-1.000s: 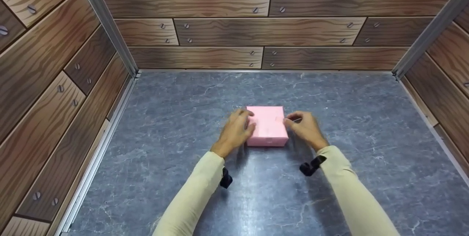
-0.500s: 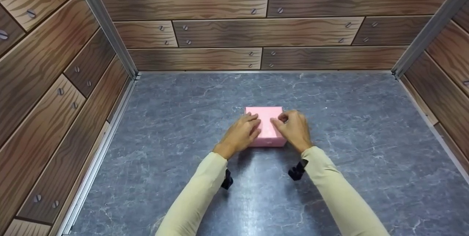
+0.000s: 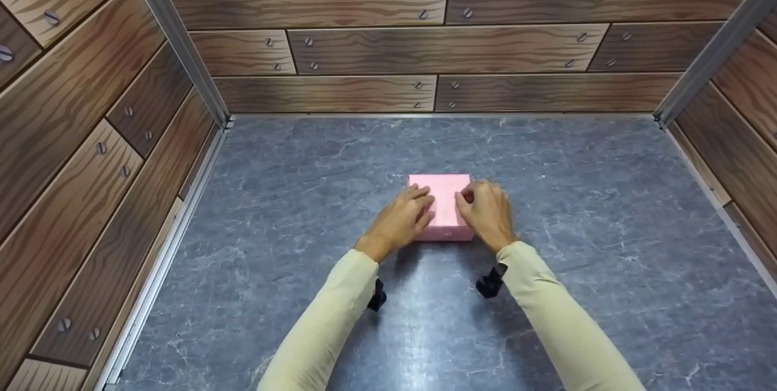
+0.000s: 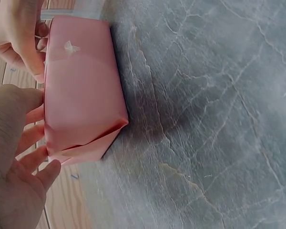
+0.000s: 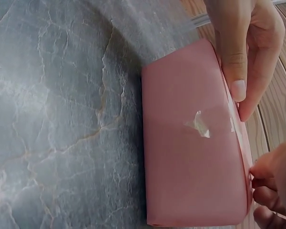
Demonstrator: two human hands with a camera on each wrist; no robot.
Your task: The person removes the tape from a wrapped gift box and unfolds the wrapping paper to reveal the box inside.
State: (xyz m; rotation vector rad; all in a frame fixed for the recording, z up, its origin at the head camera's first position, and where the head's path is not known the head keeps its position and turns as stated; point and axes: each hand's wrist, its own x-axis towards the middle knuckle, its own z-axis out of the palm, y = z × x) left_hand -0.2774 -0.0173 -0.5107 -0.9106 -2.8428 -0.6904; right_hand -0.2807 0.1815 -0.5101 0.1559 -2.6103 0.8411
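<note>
A pink paper-wrapped box (image 3: 445, 187) lies on the grey surface between my hands. Across its front a small piece of clear tape (image 5: 200, 125) catches the light. My left hand (image 3: 397, 218) rests on the left part of the top with fingers spread; in the left wrist view, its thumb (image 4: 50, 174) is near a folded corner of the wrapping. At the box's right top edge, my right hand (image 3: 487, 212) has its thumb and fingers curled together, seemingly pinching clear tape there; the fingers mostly hide it. A pale bit shows among its fingers in the left wrist view.
A grey marbled surface (image 3: 243, 227) surrounds the box. Wood-plank-patterned walls (image 3: 364, 51) stand at the back and both sides, with metal strips (image 3: 182, 45) along the corners. A small black camera (image 3: 489, 283) is strapped to each wrist.
My right hand has moved left from beside the box onto its right top edge, its fingers closing together. My left hand has slid further onto the top. The box stays nearly in place.
</note>
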